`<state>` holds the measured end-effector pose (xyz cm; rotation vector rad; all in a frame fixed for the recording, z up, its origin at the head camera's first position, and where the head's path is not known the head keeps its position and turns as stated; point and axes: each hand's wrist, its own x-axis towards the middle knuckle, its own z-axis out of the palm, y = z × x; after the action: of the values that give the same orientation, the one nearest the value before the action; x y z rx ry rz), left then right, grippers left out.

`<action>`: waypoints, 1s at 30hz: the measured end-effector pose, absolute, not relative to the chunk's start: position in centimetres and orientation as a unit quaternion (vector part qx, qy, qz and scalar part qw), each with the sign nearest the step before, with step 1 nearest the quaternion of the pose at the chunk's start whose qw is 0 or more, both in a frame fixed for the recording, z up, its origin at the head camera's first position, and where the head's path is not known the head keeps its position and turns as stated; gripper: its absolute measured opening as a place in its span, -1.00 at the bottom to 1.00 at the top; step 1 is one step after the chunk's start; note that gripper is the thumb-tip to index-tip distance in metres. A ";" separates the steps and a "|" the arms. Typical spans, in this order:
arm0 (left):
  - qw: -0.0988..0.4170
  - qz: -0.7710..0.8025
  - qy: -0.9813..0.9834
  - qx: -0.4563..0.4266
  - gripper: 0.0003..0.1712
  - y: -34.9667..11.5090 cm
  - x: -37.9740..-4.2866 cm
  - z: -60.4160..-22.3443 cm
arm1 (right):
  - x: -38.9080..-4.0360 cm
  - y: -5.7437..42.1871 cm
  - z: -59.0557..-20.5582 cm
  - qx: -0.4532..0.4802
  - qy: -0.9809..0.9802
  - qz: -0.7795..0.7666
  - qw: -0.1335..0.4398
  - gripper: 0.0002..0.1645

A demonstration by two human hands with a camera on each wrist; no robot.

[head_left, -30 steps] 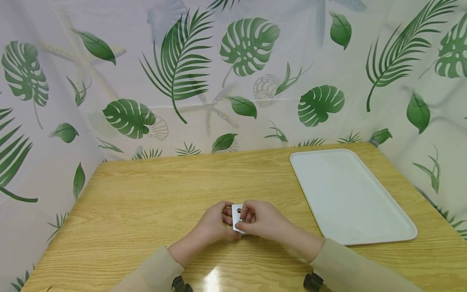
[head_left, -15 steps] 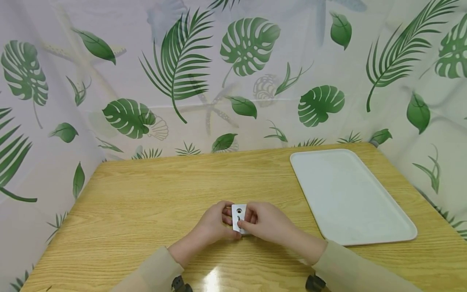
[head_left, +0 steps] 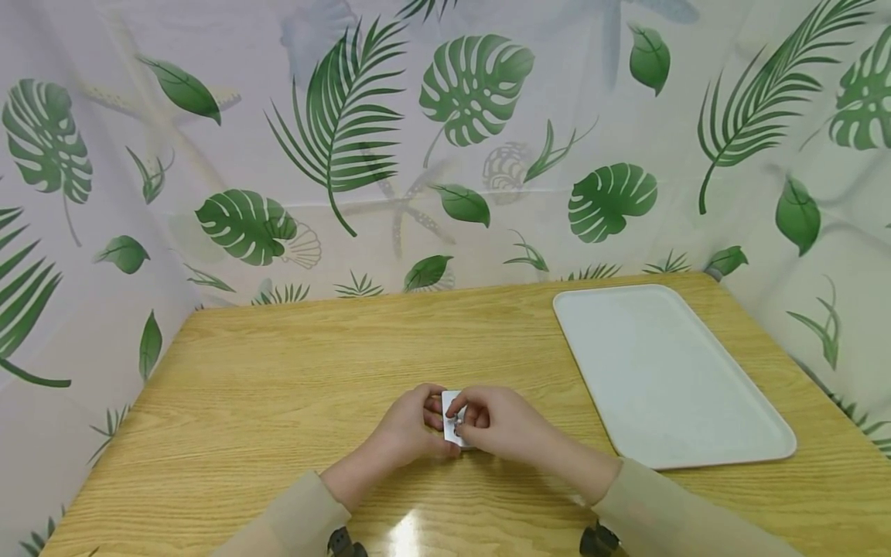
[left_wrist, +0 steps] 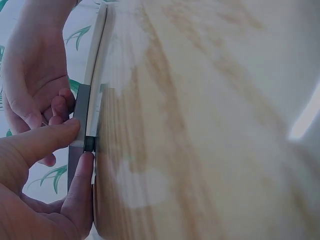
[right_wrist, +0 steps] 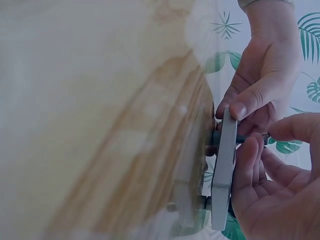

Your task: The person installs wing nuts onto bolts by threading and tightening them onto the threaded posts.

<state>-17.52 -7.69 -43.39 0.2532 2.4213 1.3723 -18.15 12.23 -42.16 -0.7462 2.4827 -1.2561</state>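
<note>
A small pale plate [head_left: 452, 442] with dark ends below it sits just above the tabletop, between both hands. My left hand [head_left: 411, 425] grips the plate's left side, thumb at the near edge and fingers at the far edge. A bolt [right_wrist: 243, 139] passes through the plate, its shank showing on both faces in the right wrist view. My right hand [head_left: 504, 418] is over the plate, its thumb and index finger at the bolt's upper end. A second bolt end [right_wrist: 202, 202] sticks out under the plate's other end. In the left wrist view the plate's edge [left_wrist: 76, 160] shows between thumb and finger.
A white tray [head_left: 682, 371] lies on the right part of the wooden table [head_left: 292, 371]. Behind stands a leaf-printed cloth [head_left: 529, 255], which also hangs along both sides.
My right index finger lifts away from the plate's right edge and reaches over its top to the bolt, covering the upper hole. The left hand and plate stay put.
</note>
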 end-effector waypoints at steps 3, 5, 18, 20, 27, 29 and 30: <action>0.171 0.488 0.851 0.090 0.01 -7.7 -17.5 -43.4 | -18.3 12.3 -42.4 -0.260 0.845 -0.448 0.134 -0.82; 0.168 0.490 0.850 0.093 0.01 -7.7 -17.6 -43.4 | -18.3 12.3 -42.5 -0.257 0.843 -0.453 0.138 -0.84; 0.161 0.484 0.855 0.098 0.00 -7.6 -17.6 -43.6 | -18.0 11.7 -42.4 -0.198 0.887 -0.408 0.093 -0.70; 0.161 0.484 0.855 0.098 0.00 -7.6 -17.6 -43.6 | -18.0 11.6 -42.4 -0.190 0.893 -0.399 0.087 -0.67; 0.162 0.484 0.855 0.095 0.00 -7.5 -17.6 -43.7 | -17.8 12.0 -42.2 -0.184 0.895 -0.397 0.086 -0.68; 0.161 0.483 0.855 0.096 -0.01 -7.5 -17.6 -43.7 | -17.6 12.1 -42.1 -0.189 0.894 -0.397 0.085 -0.72; 0.162 0.484 0.854 0.096 -0.01 -7.6 -17.6 -43.7 | -17.6 12.2 -42.1 -0.191 0.894 -0.397 0.084 -0.75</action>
<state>-17.62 -7.55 -43.67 0.2736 2.4392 1.3827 -17.61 12.15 -42.06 -0.5695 2.6668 -1.1828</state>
